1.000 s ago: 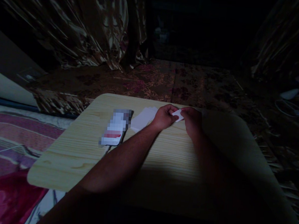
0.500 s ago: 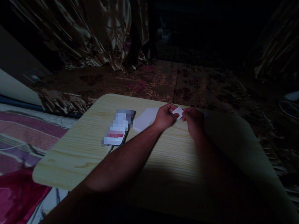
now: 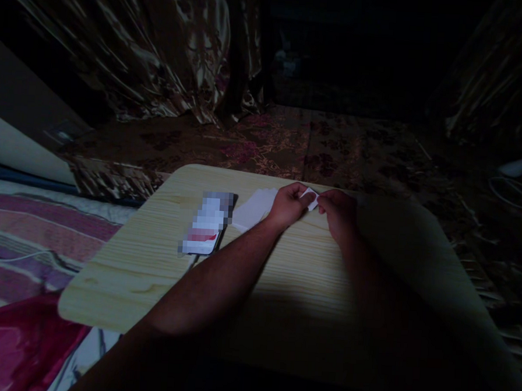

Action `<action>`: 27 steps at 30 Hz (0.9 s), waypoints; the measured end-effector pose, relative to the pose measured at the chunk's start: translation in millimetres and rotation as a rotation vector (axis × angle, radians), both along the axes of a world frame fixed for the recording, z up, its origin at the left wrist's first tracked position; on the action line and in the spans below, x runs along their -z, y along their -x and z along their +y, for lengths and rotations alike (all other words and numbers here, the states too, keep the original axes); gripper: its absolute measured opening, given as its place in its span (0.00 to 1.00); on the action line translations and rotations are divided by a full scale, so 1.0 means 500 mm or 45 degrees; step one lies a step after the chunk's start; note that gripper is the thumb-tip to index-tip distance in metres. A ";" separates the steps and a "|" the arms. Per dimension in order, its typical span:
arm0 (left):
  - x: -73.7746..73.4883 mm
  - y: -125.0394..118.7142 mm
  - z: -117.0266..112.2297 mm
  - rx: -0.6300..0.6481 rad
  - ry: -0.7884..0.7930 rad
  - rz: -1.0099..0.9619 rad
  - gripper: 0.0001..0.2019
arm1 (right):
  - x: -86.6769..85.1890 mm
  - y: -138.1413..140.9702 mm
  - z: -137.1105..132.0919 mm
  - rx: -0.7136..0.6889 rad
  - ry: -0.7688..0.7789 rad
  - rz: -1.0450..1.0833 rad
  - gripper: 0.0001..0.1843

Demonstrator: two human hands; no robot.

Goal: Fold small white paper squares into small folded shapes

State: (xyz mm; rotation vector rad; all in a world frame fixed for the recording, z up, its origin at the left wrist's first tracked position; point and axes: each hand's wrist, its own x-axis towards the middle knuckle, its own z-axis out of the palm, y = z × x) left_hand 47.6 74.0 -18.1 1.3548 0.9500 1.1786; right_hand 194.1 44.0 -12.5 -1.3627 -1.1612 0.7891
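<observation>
Near the far edge of the wooden table [image 3: 300,273], a small piece of white paper [image 3: 312,199] is pinched between both hands. My left hand [image 3: 287,207] is closed on its left side, the thumb lying over it. My right hand [image 3: 338,211] grips the right edge with its fingertips. The paper looks folded, but its exact shape is partly covered by my fingers. Beside my left wrist lie several white paper sheets [image 3: 254,210], loosely overlapping on the tabletop.
A phone [image 3: 206,223] with a blurred-out screen lies left of the sheets, a cable running from its lower end. Striped bedding [image 3: 44,236] and a dark red cloth [image 3: 17,340] are at the left. Patterned curtains [image 3: 176,45] hang behind a cloth-covered ledge [image 3: 264,140].
The white paper shows a smaller, differently angled face, and my left thumb has moved further over it. Both hands stay in nearly the same place.
</observation>
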 end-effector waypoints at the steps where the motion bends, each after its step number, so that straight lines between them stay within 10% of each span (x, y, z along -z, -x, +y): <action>1: -0.003 0.000 -0.002 -0.002 0.013 -0.021 0.13 | -0.003 0.000 -0.002 -0.002 0.011 -0.017 0.08; 27: -0.012 0.007 0.005 -0.020 0.214 -0.263 0.09 | -0.002 0.008 -0.001 -0.178 -0.029 0.171 0.21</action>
